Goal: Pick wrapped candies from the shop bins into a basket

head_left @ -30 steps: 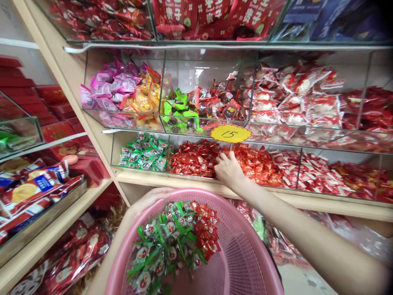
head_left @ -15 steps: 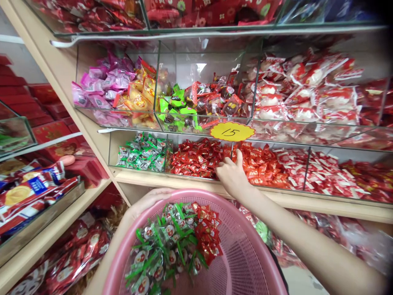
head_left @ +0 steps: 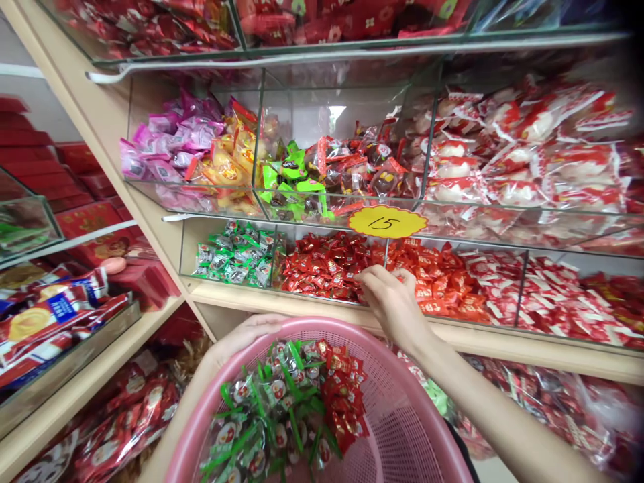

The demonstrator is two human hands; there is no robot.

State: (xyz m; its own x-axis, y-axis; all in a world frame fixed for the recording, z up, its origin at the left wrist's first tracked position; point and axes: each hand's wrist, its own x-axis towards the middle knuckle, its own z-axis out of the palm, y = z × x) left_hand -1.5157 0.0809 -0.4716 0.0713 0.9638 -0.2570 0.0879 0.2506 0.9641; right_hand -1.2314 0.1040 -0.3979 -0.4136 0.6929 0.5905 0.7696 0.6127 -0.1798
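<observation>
My left hand (head_left: 246, 335) lies curled over the far left rim of a pink plastic basket (head_left: 322, 325) and grips it. In the basket are clear-wrapped sweets with green ties (head_left: 272, 409) and a pile of small red-wrapped candies (head_left: 345, 392). My right hand (head_left: 392, 302) is at the front edge of the lower shelf bins, its fingers curled inward and lowered by the red candies (head_left: 327, 265). What its fingertips hold, if anything, is hidden. Orange-red wrapped candies (head_left: 437, 275) lie just beyond it on the right.
Green and silver candies (head_left: 236, 255) fill the lower left bin. Red and white packets (head_left: 558, 295) lie to the right. A yellow price tag marked 15 (head_left: 387, 221) hangs above my right hand. Clear dividers separate the bins, and a wooden ledge (head_left: 226, 295) runs in front.
My right hand has turned and drawn slightly back and to the right, its fingers and thumb now curled closer together. My left hand keeps its place on the basket rim.
</observation>
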